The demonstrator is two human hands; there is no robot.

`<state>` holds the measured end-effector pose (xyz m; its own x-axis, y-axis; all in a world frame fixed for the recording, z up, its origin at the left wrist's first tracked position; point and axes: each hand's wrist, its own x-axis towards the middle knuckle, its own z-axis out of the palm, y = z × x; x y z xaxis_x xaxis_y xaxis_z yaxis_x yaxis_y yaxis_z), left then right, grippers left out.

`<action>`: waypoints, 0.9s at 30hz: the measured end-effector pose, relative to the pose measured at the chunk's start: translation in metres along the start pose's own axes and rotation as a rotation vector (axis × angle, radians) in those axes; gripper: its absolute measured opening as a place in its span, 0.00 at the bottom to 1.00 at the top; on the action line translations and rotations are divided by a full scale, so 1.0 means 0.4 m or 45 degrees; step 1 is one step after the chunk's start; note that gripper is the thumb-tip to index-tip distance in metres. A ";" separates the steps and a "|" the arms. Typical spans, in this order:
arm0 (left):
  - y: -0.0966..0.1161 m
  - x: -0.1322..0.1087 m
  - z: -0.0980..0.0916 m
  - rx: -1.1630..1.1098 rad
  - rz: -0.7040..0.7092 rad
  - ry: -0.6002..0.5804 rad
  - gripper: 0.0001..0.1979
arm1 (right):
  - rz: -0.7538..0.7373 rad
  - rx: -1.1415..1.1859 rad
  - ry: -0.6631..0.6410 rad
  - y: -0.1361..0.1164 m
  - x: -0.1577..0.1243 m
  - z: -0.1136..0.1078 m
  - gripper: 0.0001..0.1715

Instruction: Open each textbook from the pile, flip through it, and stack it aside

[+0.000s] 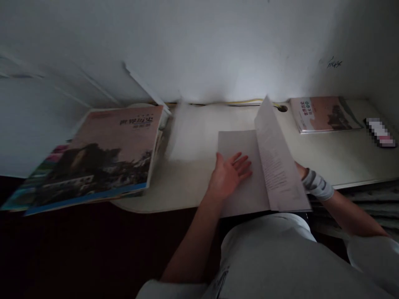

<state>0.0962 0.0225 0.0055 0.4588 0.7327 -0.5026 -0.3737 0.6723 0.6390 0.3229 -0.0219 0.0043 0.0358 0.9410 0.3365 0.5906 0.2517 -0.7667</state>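
Note:
An open book lies on the pale desk in front of me. My left hand rests flat on its left page, fingers spread and open. One page stands raised, tilted toward the right, with printed text on its near side. My right hand is hidden behind that raised page; only the wrist with a striped grey-and-white band shows, so its grip cannot be seen.
A stack of large books with a pink pictured cover overhangs the desk's left end. Another book with a similar cover lies at the back right, beside a small blurred object. A white wall stands close behind the desk.

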 end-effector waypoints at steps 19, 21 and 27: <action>0.058 -0.081 -0.187 0.340 0.395 0.455 0.23 | -0.315 -0.522 -0.628 -0.106 -0.028 0.230 0.38; 0.060 -0.082 -0.192 0.371 0.404 0.465 0.21 | -0.330 -0.501 -0.648 -0.104 -0.023 0.236 0.37; 0.056 -0.096 -0.195 0.848 0.480 0.416 0.26 | -0.045 -0.279 -0.219 0.004 0.007 0.111 0.28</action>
<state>0.0072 0.0176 -0.0065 0.1029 0.9589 -0.2643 0.1466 0.2482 0.9575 0.2880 -0.0090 -0.0202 -0.1139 0.9619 0.2487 0.7500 0.2474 -0.6135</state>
